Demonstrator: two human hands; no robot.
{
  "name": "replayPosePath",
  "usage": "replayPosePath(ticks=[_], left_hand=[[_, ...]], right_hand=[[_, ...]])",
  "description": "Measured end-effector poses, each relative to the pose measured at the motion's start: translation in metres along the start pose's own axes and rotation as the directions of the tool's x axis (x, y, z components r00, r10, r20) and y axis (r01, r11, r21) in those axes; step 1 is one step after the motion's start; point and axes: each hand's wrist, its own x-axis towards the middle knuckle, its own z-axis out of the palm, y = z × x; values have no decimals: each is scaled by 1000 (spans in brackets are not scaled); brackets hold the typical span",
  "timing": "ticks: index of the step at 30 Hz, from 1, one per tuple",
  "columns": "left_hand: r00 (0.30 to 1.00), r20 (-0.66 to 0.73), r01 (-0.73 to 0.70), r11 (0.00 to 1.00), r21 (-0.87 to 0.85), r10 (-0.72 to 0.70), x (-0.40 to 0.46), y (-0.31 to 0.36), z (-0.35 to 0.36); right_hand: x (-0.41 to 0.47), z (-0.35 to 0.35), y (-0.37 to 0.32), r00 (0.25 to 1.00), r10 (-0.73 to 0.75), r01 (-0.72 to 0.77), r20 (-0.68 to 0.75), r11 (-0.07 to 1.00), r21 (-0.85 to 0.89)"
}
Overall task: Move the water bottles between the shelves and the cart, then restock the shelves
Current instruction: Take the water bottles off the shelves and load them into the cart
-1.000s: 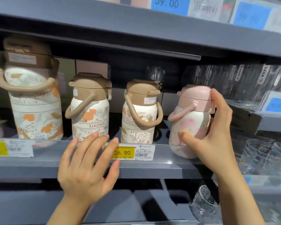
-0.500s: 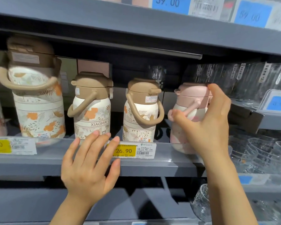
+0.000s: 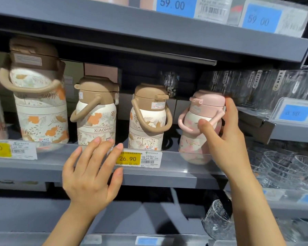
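A pink floral water bottle (image 3: 194,139) with a pink lid and loop handle stands at the right end of the grey shelf (image 3: 176,176). My right hand (image 3: 222,137) grips its upper body, thumb in front, fingers behind the lid. To its left stand three cream bottles with brown lids and orange flowers: a small one (image 3: 148,121), another small one (image 3: 96,114) and a large one (image 3: 37,103). My left hand (image 3: 91,174) hovers with fingers spread in front of the shelf edge, below the middle bottles, holding nothing.
A yellow 26.90 price tag (image 3: 128,158) sits on the shelf's clear front lip. The shelf above (image 3: 149,27) hangs low over the bottles and carries blue 59.00 tags. Clear glassware (image 3: 283,167) fills the shelves to the right and lower right.
My right hand has closed round the pink bottle and shifted up to its neck; the bottle has turned so its handle faces front. The left hand has barely moved.
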Motion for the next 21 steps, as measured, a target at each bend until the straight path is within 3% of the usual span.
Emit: replayPosePath(ticks=[6, 12, 16, 21], left_hand=[[997, 78, 15, 999, 33, -18, -6, 3, -6], [970, 242, 13, 997, 70, -29, -9, 8, -22], [928, 371, 24, 1000, 6, -25, -7, 13, -42], [858, 514, 24, 999, -45, 3, -19, -9, -84]], right_hand=[[-26, -4, 7, 972, -232, 221, -45, 960, -171], [-64, 7, 19, 922, -371, 347, -111, 919, -187], [-84, 20, 14, 880, -443, 430, -170, 896, -111], [-105, 50, -15, 897, -419, 424, -138, 906, 1]])
